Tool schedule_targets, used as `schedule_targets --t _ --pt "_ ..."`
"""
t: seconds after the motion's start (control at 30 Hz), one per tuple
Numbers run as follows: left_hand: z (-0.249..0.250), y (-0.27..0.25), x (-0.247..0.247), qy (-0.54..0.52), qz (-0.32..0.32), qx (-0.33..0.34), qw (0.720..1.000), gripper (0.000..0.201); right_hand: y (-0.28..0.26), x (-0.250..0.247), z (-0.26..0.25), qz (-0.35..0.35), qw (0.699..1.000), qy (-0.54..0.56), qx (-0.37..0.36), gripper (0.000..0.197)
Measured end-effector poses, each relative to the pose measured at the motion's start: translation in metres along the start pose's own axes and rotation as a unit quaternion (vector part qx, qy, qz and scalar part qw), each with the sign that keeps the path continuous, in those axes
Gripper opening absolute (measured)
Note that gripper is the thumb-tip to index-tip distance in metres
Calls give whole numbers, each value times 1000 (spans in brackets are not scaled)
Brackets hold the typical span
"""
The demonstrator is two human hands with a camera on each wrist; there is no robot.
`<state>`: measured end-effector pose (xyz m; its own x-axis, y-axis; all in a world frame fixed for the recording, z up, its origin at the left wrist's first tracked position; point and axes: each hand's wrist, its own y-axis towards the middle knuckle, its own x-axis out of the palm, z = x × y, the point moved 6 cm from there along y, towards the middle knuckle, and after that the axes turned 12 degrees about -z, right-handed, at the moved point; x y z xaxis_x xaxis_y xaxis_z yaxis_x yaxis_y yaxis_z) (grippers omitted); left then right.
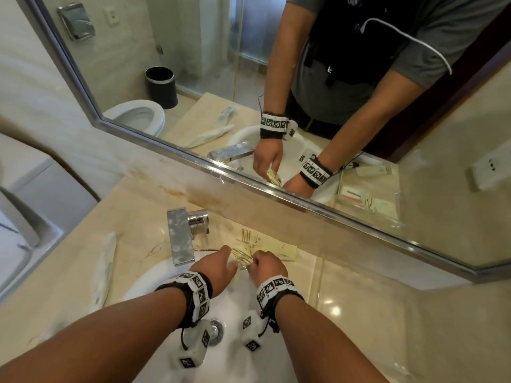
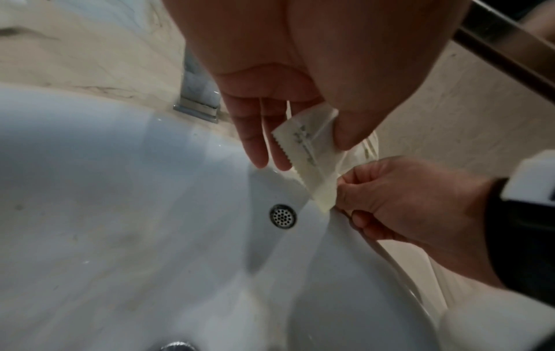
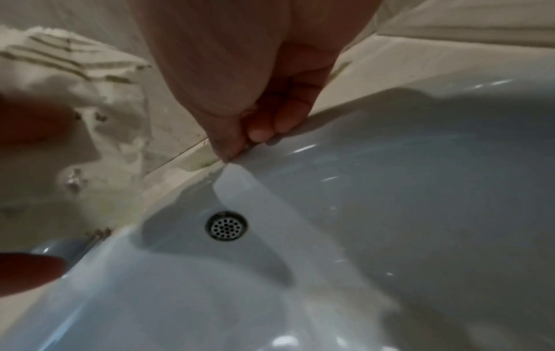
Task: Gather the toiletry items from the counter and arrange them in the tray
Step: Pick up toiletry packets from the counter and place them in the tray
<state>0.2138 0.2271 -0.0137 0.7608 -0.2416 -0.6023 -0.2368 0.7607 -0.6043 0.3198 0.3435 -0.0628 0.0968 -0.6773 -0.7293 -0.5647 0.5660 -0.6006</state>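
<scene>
A pale yellow sachet (image 1: 243, 255) with dark stripes hangs over the back rim of the white sink (image 1: 154, 275). Both hands hold it. My left hand (image 1: 231, 261) pinches its upper part between thumb and fingers, which the left wrist view shows on the sachet (image 2: 318, 171). My right hand (image 1: 255, 262) pinches the lower corner with curled fingers (image 3: 264, 125). A second, longer sachet (image 1: 272, 244) lies flat on the counter just behind them. A clear tray (image 1: 322, 272) stands right of the sink; I cannot make out anything inside it directly.
The chrome faucet (image 1: 179, 236) stands just left of my left hand. A long white-wrapped item (image 1: 106, 266) lies on the marble counter left of the sink. The mirror (image 1: 304, 106) runs along the back, above a low backsplash. The sink drain (image 1: 215, 330) is under my wrists.
</scene>
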Motion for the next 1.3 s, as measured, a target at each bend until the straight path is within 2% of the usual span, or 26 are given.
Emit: schedule_targets --t 0.07,0.13,0.23,0.33,0.53,0.63,0.7,0.87,0.97,1.0,1.03,1.1,1.17,1.23,1.3 --pt "1 0 2 18 -15 3 1000 26 -1 0 1 -11 999 25 -16 4" --pt "4 -1 2 37 -20 9 999 25 -3 -1 -1 -23 996 70 -56 23" --pt "6 0 -4 51 -1 12 999 28 -14 -20 2 10 982 178 -69 13" --pt "8 2 -7 72 14 19 997 42 -23 -33 10 47 961 257 -88 14" --pt "27 -6 0 70 7 65 995 48 -57 -40 13 4 923 370 -109 18" --pt "35 -18 2 44 16 73 996 30 -77 -44 16 -13 915 387 -112 13" --pt "40 -27 4 23 18 73 997 25 -88 -43 18 -23 912 394 -114 20" --pt "51 -46 9 -3 18 115 993 32 -107 -37 15 -29 938 317 -136 37" --pt "54 -58 6 -51 9 107 993 56 -117 -38 18 7 946 300 -126 50" --pt "55 -61 8 -68 -4 98 993 54 -122 -38 18 14 949 292 -121 51" --pt "58 -63 9 -76 -24 96 992 44 -125 -37 20 21 952 282 -117 51" --pt "64 -67 14 -54 -58 100 992 29 -134 -35 24 34 954 279 -109 48" --pt "71 -71 19 -16 -79 113 990 13 -144 -30 29 37 948 298 -105 37" --pt "81 -77 26 31 -95 127 987 11 -154 -22 34 19 934 339 -107 24" --pt "91 -83 37 86 -111 130 982 19 -164 -13 43 -3 922 370 -112 51"
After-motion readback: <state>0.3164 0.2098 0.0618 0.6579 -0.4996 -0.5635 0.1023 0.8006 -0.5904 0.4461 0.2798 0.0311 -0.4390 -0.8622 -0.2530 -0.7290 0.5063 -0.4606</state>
